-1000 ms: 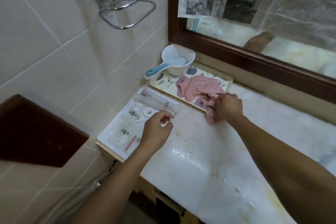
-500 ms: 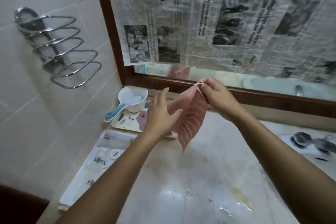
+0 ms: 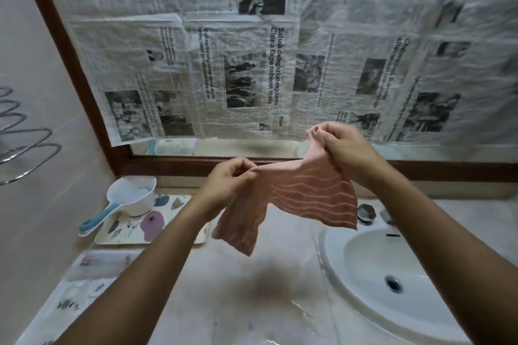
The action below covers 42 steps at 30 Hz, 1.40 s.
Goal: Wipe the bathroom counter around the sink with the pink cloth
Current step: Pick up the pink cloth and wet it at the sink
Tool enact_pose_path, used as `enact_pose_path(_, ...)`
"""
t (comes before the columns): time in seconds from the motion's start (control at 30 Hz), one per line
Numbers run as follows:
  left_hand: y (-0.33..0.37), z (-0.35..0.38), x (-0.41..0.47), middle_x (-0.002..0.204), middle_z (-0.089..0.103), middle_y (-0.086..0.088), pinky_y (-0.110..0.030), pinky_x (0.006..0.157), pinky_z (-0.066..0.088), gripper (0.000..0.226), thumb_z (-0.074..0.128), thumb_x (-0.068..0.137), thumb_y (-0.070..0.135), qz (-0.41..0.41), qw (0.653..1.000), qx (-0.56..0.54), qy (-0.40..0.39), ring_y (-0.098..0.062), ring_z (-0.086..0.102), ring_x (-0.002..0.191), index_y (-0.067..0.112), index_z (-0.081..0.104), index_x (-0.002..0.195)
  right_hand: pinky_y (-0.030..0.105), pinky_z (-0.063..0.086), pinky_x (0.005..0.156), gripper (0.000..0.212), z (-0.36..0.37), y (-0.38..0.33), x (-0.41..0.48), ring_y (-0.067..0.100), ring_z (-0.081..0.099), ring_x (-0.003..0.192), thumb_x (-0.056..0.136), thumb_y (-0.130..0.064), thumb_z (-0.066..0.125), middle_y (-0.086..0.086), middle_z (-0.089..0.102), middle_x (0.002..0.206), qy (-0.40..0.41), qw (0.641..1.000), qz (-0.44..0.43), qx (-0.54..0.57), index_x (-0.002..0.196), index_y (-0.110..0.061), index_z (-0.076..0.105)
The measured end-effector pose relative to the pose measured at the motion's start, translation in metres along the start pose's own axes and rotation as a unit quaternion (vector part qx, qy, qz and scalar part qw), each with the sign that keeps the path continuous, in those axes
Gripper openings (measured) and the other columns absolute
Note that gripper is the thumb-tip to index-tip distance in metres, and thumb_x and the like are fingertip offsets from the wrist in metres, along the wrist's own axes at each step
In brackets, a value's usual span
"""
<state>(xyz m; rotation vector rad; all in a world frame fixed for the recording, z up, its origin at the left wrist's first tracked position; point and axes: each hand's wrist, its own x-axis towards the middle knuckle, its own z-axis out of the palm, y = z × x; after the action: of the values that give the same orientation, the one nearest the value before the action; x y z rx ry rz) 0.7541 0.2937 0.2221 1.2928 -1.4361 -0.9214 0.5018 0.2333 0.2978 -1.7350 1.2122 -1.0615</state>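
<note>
Pink cloth [image 3: 302,196] held up in the air above the counter [image 3: 224,302], left of the sink [image 3: 392,274]. Left hand [image 3: 227,179] and right hand [image 3: 339,148] each pinched shut on its top edge. Soft, light, limp by the look of its sag; best bunched in one palm for wiping.

Counter [image 3: 224,302]: trays [image 3: 126,232], perhaps wet.

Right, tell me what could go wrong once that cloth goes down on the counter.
1. The pink cloth, held up between the left hand and right hand, may smear the puddle beside the sink rather than lift it.
2. A wide sweep leftward could knock the patterned tray and the white scoop on it.
</note>
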Motion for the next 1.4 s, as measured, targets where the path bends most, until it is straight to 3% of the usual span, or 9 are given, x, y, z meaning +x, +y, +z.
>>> enact_pose_path(0.17,0.058,0.067,-0.005,0.068,0.06,0.001,-0.035,0.067,0.041,0.034,0.057,0.101,0.019,-0.033,0.989,-0.147,-0.002,-0.017,0.053,0.068,0.028,0.065,0.069,0.018,0.041,0.041,0.025,-0.067,0.0,-0.019,0.005,0.053,0.044,0.109,-0.025,0.052,-0.007,0.063,0.056,-0.038,0.993,0.003,0.113,0.097,-0.017,0.073)
enact_pose_path(0.27,0.093,0.106,-0.011,0.08,0.065,0.0,-0.036,0.072,0.045,0.026,0.072,0.087,0.044,-0.01,0.994,-0.107,-0.01,-0.017,0.061,0.077,0.024,0.057,0.081,0.022,0.051,0.053,0.027,-0.115,-0.005,-0.031,0.011,0.065,0.062,0.099,-0.037,0.062,-0.005,0.071,0.078,-0.112,0.987,-0.023,0.113,0.109,-0.014,0.072)
enact_pose_path(0.4,0.126,0.141,-0.02,0.082,0.062,0.005,-0.029,0.064,0.046,0.037,0.077,0.08,0.031,0.049,0.977,0.208,-0.015,-0.015,0.057,0.074,0.023,0.044,0.093,0.016,0.052,0.074,0.064,-0.172,-0.01,-0.046,0.004,0.068,0.098,0.071,-0.056,0.082,-0.013,0.069,0.115,-0.205,0.954,-0.125,-0.18,0.126,-0.025,0.068)
enact_pose_path(0.53,0.153,0.147,-0.028,0.093,0.061,-0.006,-0.024,0.064,0.042,0.031,0.066,0.085,0.008,0.065,0.91,0.405,-0.064,-0.019,0.057,0.08,0.015,0.046,0.107,0.04,0.057,0.072,0.035,-0.206,0.002,-0.048,0.018,0.072,0.085,0.079,-0.047,0.079,-0.005,0.075,0.091,-0.222,0.886,-0.198,-0.355,0.103,-0.021,0.076)
enact_pose_path(0.77,0.156,0.14,-0.045,0.1,0.066,0.005,-0.039,0.077,0.059,0.029,0.067,0.087,0.009,0.015,0.894,0.44,-0.082,-0.016,0.067,0.091,0.031,0.054,0.102,0.028,0.062,0.067,0.015,-0.249,0.027,-0.044,0.013,0.075,0.078,0.093,-0.007,0.073,0.001,0.08,0.09,-0.24,0.953,-0.113,-0.144,0.082,-0.015,0.078)
enact_pose_path(0.87,0.145,0.131,-0.047,0.093,0.069,0.009,-0.04,0.081,0.058,0.016,0.061,0.096,0.013,0.019,0.884,0.463,-0.06,-0.013,0.067,0.089,0.029,0.065,0.094,0.019,0.051,0.053,0.027,-0.246,0.036,-0.038,0.009,0.063,0.06,0.097,-0.022,0.068,-0.007,0.071,0.065,-0.183,0.979,-0.07,-0.058,0.071,-0.014,0.071)
enact_pose_path(1.07,0.162,0.141,-0.052,0.077,0.067,-0.002,-0.043,0.076,0.053,0.027,0.052,0.105,0.016,0.017,0.913,0.403,0.059,-0.019,0.06,0.072,0.012,0.068,0.083,0.036,0.061,0.076,0.055,-0.279,0.043,-0.022,0.023,0.072,0.076,0.087,-0.048,0.064,0.014,0.076,0.086,-0.124,0.989,-0.031,0.076,0.102,0.004,0.072)
enact_pose_path(1.23,0.165,0.128,-0.044,0.08,0.07,-0.004,-0.032,0.056,0.052,0.022,0.056,0.105,0.023,0.04,0.946,0.28,0.161,-0.015,0.064,0.062,0.02,0.073,0.09,0.029,0.062,0.055,0.009,-0.282,0.053,-0.019,0.014,0.071,0.053,0.095,-0.012,0.068,0.008,0.076,0.067,-0.11,0.986,-0.068,0.106,0.092,-0.007,0.075)
enact_pose_path(1.4,0.161,0.12,-0.054,0.081,0.072,0.003,-0.027,0.05,0.052,0.008,0.07,0.096,0.03,0.003,0.97,0.231,0.072,-0.009,0.068,0.063,0.023,0.072,0.1,0.023,0.061,0.052,0.004,-0.294,0.056,-0.015,0.012,0.069,0.049,0.092,-0.008,0.07,0.007,0.074,0.064,-0.08,0.985,-0.063,0.14,0.091,-0.005,0.073)
